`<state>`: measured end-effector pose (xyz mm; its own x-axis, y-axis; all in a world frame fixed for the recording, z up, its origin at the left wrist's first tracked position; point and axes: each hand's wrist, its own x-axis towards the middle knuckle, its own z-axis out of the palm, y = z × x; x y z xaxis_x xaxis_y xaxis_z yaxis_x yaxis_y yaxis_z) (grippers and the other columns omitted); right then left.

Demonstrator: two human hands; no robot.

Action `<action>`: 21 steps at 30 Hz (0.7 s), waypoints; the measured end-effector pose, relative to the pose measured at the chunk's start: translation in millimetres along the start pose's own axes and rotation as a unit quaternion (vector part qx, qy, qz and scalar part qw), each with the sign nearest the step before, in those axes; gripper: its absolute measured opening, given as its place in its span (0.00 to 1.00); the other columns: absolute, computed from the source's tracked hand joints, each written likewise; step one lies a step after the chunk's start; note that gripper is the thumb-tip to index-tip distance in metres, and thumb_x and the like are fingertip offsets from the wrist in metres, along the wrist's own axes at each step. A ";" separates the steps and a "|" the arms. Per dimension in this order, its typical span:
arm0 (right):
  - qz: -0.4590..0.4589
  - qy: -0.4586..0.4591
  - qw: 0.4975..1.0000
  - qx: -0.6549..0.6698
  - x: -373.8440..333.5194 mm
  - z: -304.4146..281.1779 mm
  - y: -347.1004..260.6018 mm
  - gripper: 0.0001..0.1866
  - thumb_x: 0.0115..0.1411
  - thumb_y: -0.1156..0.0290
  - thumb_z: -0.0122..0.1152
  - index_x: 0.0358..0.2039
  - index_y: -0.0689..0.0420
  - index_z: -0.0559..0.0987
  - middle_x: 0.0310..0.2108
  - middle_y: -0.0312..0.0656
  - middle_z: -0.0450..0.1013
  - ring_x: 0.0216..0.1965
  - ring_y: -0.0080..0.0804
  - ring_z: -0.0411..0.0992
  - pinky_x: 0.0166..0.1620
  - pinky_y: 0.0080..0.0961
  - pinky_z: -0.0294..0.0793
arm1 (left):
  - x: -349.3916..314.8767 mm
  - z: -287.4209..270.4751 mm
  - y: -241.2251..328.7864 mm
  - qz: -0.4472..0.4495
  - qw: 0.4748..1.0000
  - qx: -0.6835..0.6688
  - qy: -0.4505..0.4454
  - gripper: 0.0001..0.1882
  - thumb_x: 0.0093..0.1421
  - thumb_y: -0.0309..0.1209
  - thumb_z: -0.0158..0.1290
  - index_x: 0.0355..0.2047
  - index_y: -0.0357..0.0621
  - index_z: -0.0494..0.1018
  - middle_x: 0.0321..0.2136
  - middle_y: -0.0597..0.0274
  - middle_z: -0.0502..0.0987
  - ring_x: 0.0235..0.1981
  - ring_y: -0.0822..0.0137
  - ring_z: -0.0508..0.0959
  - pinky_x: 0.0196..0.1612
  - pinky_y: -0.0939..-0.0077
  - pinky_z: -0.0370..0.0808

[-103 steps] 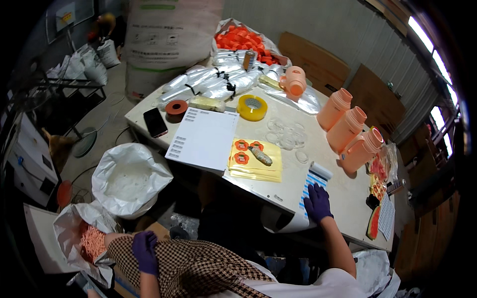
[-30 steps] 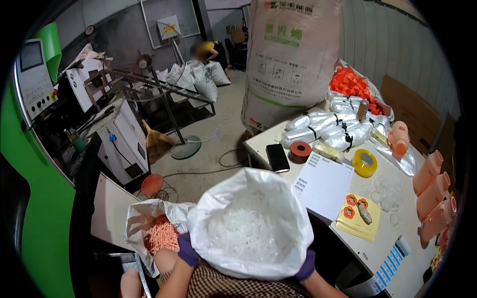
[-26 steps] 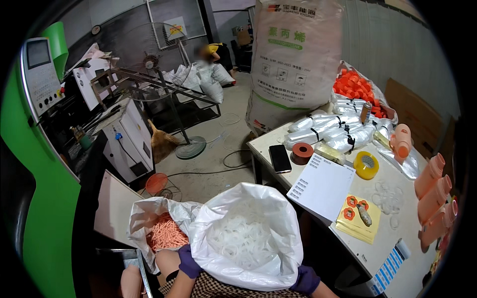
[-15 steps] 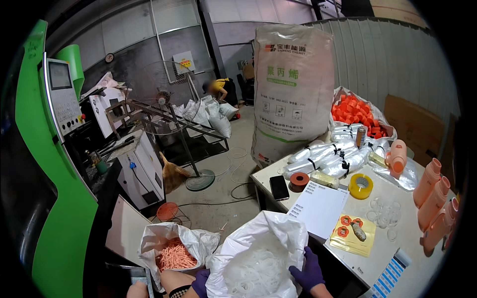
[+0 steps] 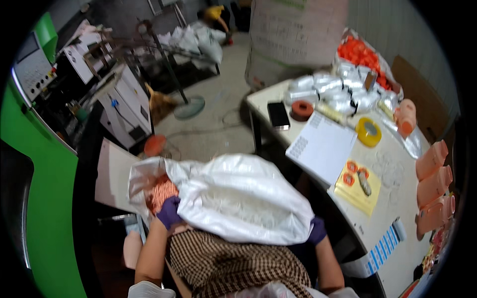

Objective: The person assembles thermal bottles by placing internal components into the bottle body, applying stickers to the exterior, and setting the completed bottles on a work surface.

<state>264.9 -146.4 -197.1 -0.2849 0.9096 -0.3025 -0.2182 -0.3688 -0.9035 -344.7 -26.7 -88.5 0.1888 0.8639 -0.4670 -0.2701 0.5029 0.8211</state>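
both gloved hands, left point(image 5: 169, 212) and right point(image 5: 317, 231), clamp the white sack point(image 5: 238, 196) from beneath, supporting it beside the worktop point(image 5: 397, 198).

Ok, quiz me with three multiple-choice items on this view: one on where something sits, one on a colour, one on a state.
1. Where does the yellow tape roll lie?
A. on the white table
B. on the floor
C. inside the white sack

2. What colour are the gloves on the left hand and right hand?
A. orange
B. purple
C. green

3. How is the big white sack held?
A. it lies alone on the floor
B. it hangs from a hook
C. one hand grips it at each side, at the person's lap

Answers:
1 A, the roll rests on the tabletop beside the white sheet of paper.
2 B, both gloves show purple against the sack.
3 C, a gloved hand shows at each edge of the sack.
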 end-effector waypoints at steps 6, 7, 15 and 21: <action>-0.227 0.313 0.899 -0.206 -15.6 101.6 -150.6 0.43 0.52 0.70 0.61 0.69 0.61 0.56 0.64 0.52 0.60 0.64 0.47 0.63 0.64 0.38 0.64 | -63.7 131.7 68.8 0.248 0.865 0.388 0.201 0.37 0.60 0.43 0.54 0.64 0.33 0.60 0.57 0.42 0.71 0.57 0.46 0.73 0.57 0.58 0.72; -0.257 0.276 0.886 -0.271 -12.0 113.7 -174.5 0.43 0.53 0.68 0.61 0.68 0.62 0.56 0.63 0.53 0.62 0.63 0.48 0.64 0.63 0.38 0.65 | -46.8 135.5 57.9 0.239 0.789 0.525 0.211 0.41 0.59 0.45 0.56 0.66 0.34 0.55 0.59 0.40 0.69 0.58 0.46 0.72 0.59 0.59 0.70; -0.063 0.142 0.908 -0.389 151.4 113.0 -191.4 0.21 0.55 0.67 0.62 0.49 0.62 0.78 0.43 0.51 0.79 0.45 0.42 0.78 0.50 0.35 0.76 | 44.2 160.8 12.4 0.209 0.864 0.426 0.166 0.36 0.50 0.26 0.55 0.61 0.40 0.63 0.53 0.39 0.74 0.53 0.45 0.76 0.55 0.57 0.73; -0.257 -0.109 0.928 -0.247 93.8 55.2 -108.5 0.13 0.54 0.75 0.65 0.42 0.58 0.84 0.41 0.39 0.80 0.43 0.29 0.76 0.48 0.31 0.76 | -3.2 -22.2 7.1 0.184 0.954 -0.235 0.036 0.22 0.67 0.35 0.41 0.55 0.37 0.71 0.48 0.50 0.79 0.49 0.55 0.78 0.59 0.59 0.72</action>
<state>210.3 -31.6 -110.7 -0.4556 0.8607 0.2270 0.0620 0.2851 -0.9565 -368.2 -25.2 -88.4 -0.0609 0.9757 -0.2103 -0.7024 0.1078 0.7036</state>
